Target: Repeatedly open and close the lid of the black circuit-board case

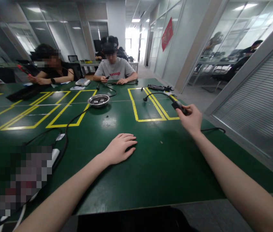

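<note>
My left hand lies palm down on the green table, fingers stretched out, holding nothing. At the right, my right hand is closed around a black power adapter, thumb and fingers pinching its near end. From the adapter's far end a black cord curves left to a plug, inside a yellow tape outline. Another stretch of black cord emerges beyond my right wrist and runs to the table's right edge. My fingers hide part of the adapter.
A metal bowl holds small shiny pieces. Beyond the adapter lies a folded black tripod-like item. Black cables run along the left, near a pixelated object. Across the table a person handles a black cable; another person sits further left.
</note>
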The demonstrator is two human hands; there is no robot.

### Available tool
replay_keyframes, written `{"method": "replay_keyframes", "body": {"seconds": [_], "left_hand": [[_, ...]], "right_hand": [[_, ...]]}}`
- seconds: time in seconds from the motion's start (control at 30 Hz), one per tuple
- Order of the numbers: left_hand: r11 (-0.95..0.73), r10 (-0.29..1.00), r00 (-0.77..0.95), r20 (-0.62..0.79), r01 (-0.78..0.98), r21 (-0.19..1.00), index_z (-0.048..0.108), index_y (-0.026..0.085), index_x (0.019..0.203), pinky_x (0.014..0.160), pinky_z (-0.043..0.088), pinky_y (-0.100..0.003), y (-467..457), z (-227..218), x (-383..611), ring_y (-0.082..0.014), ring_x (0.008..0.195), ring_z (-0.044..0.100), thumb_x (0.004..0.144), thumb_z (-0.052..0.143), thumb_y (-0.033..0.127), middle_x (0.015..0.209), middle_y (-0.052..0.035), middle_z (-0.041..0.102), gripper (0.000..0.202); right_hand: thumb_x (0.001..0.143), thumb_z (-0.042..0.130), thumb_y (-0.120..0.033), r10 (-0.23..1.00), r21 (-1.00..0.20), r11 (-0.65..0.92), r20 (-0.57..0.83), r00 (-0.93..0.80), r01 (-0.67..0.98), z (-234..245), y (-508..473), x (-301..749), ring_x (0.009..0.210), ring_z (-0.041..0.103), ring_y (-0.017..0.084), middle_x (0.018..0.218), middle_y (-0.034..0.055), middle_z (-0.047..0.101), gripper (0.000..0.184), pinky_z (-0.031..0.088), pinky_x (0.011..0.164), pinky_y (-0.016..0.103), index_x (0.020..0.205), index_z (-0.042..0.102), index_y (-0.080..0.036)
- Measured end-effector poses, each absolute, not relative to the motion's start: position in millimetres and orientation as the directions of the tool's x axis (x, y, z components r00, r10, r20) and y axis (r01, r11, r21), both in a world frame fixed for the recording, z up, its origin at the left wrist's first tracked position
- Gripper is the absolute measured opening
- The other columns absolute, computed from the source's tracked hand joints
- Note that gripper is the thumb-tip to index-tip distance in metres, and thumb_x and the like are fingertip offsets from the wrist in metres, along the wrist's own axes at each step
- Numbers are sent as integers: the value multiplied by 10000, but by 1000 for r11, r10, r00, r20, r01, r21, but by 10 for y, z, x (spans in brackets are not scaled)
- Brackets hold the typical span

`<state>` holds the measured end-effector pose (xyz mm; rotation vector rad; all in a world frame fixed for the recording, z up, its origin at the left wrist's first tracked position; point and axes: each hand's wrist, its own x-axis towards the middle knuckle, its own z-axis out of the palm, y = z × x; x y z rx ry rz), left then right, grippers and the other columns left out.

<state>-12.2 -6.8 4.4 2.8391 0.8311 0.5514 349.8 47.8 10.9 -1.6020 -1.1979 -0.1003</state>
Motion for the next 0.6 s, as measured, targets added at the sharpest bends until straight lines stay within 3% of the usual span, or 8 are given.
{"method": "replay_keyframes", "body": {"seconds": [0.1,0.23,0.33,0.4,0.5,0.6], "left_hand": [[-827,560,777,286,505,248,721,191,1218,1137,464,-441,-64,45,-113,-247,1305,608,1011,569,282,1352,-94,702,273],[-824,563,781,271,507,252,719,194,1231,1129,472,-438,-62,53,-116,-246,1299,613,1015,562,287,1367,-92,695,283],[-824,564,781,269,509,248,717,206,1240,1118,480,-441,-63,53,-120,-248,1298,614,1020,552,298,1373,-90,691,290],[-823,565,781,267,511,248,716,205,1242,1113,485,-441,-64,50,-119,-249,1298,614,1019,552,299,1373,-91,691,292],[-825,562,781,272,506,250,716,209,1241,1108,490,-437,-61,42,-115,-247,1298,614,1016,554,295,1372,-87,692,290],[-825,562,781,274,505,252,717,207,1242,1103,494,-440,-54,35,-112,-249,1294,616,1015,555,296,1371,-90,693,293]], "right_hand": [[806,666,-463,594,-711,-35,550,587,702,96,488,3709,784,728,283,789,70,735,288,539,749,379,943,618,-214],[751,736,-444,645,-728,-207,400,651,653,37,491,3755,709,717,283,707,42,720,370,558,758,410,1022,682,-198],[731,761,-428,680,-783,-260,268,683,565,5,502,3753,525,653,216,875,87,772,481,553,625,367,1134,702,-172],[748,746,-444,680,-798,-241,267,683,552,-12,511,3777,488,630,195,981,124,778,527,538,565,348,1186,704,-155],[740,752,-463,677,-755,-210,346,650,622,-52,529,3839,589,680,227,1048,142,773,579,561,617,367,1227,706,-153],[667,814,-393,703,-641,-260,386,597,722,-121,549,3893,859,728,310,1071,145,770,600,578,790,415,1213,728,-159]]}}
